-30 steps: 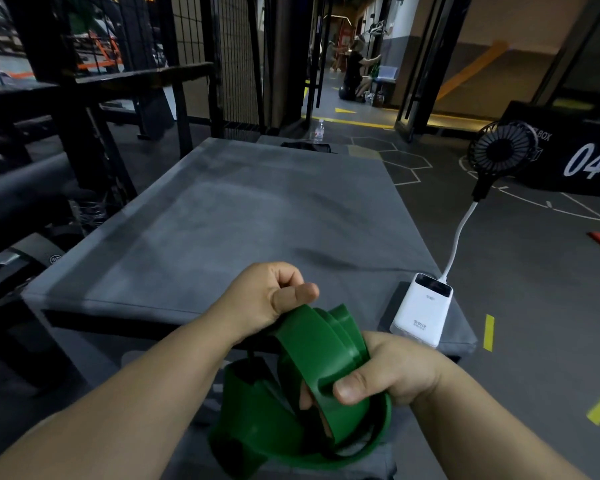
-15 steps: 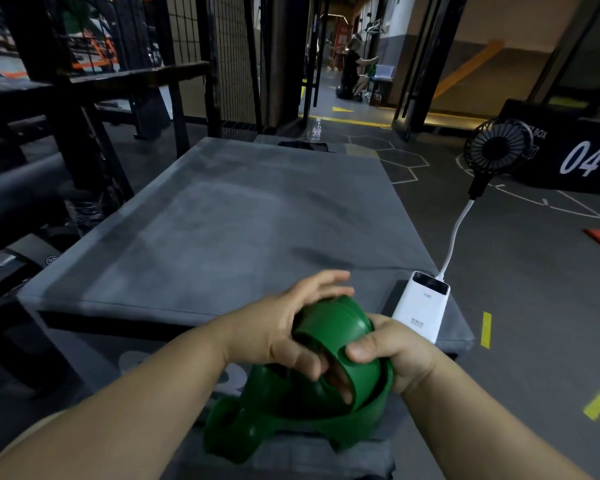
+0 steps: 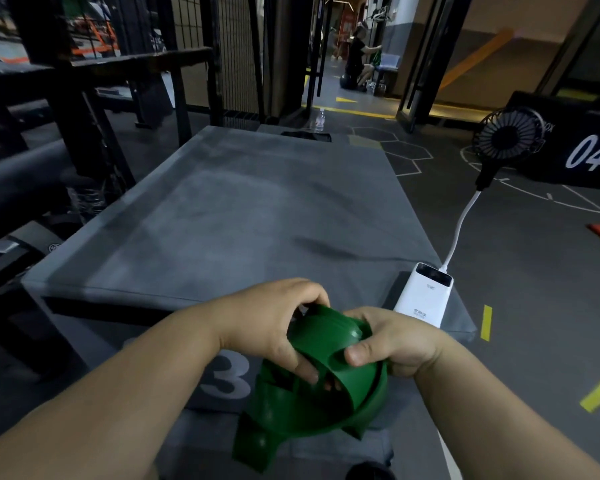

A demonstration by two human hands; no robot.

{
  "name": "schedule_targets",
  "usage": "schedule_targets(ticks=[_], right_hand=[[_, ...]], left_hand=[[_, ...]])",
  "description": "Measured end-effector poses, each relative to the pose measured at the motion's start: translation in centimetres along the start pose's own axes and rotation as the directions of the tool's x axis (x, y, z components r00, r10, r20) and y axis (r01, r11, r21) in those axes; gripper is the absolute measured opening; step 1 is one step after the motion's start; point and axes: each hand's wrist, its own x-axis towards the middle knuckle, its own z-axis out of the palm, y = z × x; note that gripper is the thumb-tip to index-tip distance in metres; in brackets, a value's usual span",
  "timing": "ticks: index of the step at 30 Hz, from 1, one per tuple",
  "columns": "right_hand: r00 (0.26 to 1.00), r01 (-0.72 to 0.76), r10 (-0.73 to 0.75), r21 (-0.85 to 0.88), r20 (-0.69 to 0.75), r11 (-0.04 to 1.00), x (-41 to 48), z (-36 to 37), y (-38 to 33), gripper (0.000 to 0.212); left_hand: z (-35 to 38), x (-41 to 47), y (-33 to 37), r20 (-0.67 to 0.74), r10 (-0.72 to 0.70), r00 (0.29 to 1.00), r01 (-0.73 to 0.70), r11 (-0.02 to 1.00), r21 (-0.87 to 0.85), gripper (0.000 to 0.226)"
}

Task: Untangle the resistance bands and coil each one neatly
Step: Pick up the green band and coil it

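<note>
A wide green resistance band (image 3: pixel 312 403) is bunched into loose loops in front of me, just short of the near edge of the grey padded box (image 3: pixel 222 220). My left hand (image 3: pixel 271 323) grips the band from the left, fingers curled over its top and into the loops. My right hand (image 3: pixel 392 341) holds it from the right, thumb pressed on the outer wrap. A loose tail of the band hangs down at the lower left. I see only this one band.
A white power bank (image 3: pixel 425 294) lies on the box's near right corner, its cable running up to a small black fan (image 3: pixel 508 136). Black rack frames (image 3: pixel 66 109) stand at the left. A black box marked 04 (image 3: pixel 582 147) sits far right. A person crouches far down the corridor.
Both hands have closed in on the band and drawn its loops tighter together. My left hand shifted from the upper left onto the coil's top, and the bundle now looks more compact.
</note>
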Motion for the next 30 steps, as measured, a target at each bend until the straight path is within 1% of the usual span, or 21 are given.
schedule_targets(ticks=[2,4,7,9,13,15,17,18,19,20,21,22,23,24,26,28,29,30], right_hand=[[0.999,0.014,-0.013,0.006,-0.035,1.0,0.2,-0.2,0.3,0.053],[0.999,0.025,-0.024,0.017,-0.042,1.0,0.2,-0.4,0.4,0.048],[0.998,0.038,-0.038,-0.004,-0.059,0.999,0.2,-0.5,0.4,0.048],[0.997,0.036,-0.04,-0.051,-0.073,0.998,0.2,-0.4,0.3,0.051],[0.994,-0.012,-0.005,-0.159,-0.106,0.987,0.4,0.0,0.0,0.068],[0.994,-0.034,0.012,-0.206,-0.105,0.978,0.4,0.3,-0.2,0.083],[0.988,-0.08,0.035,-0.305,-0.151,0.949,0.3,0.5,-0.4,0.094],[0.978,-0.121,0.046,-0.374,-0.205,0.92,0.3,0.5,-0.4,0.095],[0.963,-0.169,0.051,-0.445,-0.264,0.88,0.3,0.6,-0.4,0.09],[0.945,-0.21,0.043,-0.504,-0.323,0.838,0.2,0.8,-0.5,0.082],[0.932,-0.219,0.009,-0.542,-0.363,0.811,0.2,0.9,-0.6,0.073],[0.923,-0.197,-0.035,-0.55,-0.383,0.812,0.1,0.9,-0.7,0.065],[0.921,-0.15,-0.077,-0.529,-0.382,0.835,0.0,0.8,-0.7,0.06],[0.923,-0.081,-0.117,-0.482,-0.367,0.873,-0.1,0.9,-0.8,0.057],[0.928,0.08,-0.194,-0.339,-0.319,0.937,-0.2,0.7,-0.9,0.056],[0.94,0.22,-0.262,-0.198,-0.221,0.955,-0.2,0.3,-1.0,0.06],[0.946,0.263,-0.284,-0.143,-0.154,0.954,-0.1,0.2,-1.0,0.061],[0.953,0.274,-0.286,-0.113,-0.103,0.955,-0.1,0.0,-1.0,0.062]], left_hand=[[0.2,0.0,-0.2,0.025,-0.023,0.999,0.021,0.997,0.074,0.067],[0.4,0.0,-0.3,0.029,-0.032,0.999,0.03,0.996,0.078,0.07],[0.3,0.1,-0.2,-0.004,-0.043,0.999,0.043,0.999,0.015,0.059],[0.1,0.1,-0.1,-0.019,-0.051,0.999,0.05,0.998,-0.04,0.054],[0.3,0.1,-0.4,0.011,-0.08,0.997,0.081,0.991,-0.108,0.049],[0.5,0.2,-0.5,-0.003,-0.099,0.995,0.098,0.989,-0.112,0.048],[0.7,0.4,-0.5,-0.036,-0.11,0.993,0.105,0.987,-0.121,0.048],[0.8,0.5,-0.5,-0.05,-0.114,0.992,0.107,0.986,-0.129,0.048],[0.9,0.6,-0.6,-0.064,-0.118,0.991,0.109,0.985,-0.135,0.048],[0.9,0.7,-0.7,-0.076,-0.12,0.99,0.108,0.983,-0.146,0.05],[1.0,0.7,-0.8,-0.084,-0.119,0.989,0.104,0.98,-0.168,0.051],[1.1,0.8,-0.9,-0.089,-0.114,0.99,0.094,0.975,-0.202,0.054],[1.2,0.8,-1.1,-0.088,-0.107,0.99,0.083,0.967,-0.241,0.058],[1.3,0.8,-1.3,-0.077,-0.097,0.992,0.073,0.96,-0.27,0.062],[1.6,0.7,-2.0,-0.015,-0.072,0.997,0.066,0.96,-0.272,0.077],[2.1,0.5,-2.2,0.011,-0.059,0.998,0.06,0.951,-0.302,0.091],[2.3,0.5,-2.2,-0.014,-0.055,0.998,0.046,0.935,-0.353,0.091],[2.4,0.6,-2.2,-0.055,-0.049,0.997,0.021,0.91,-0.414,0.086]])
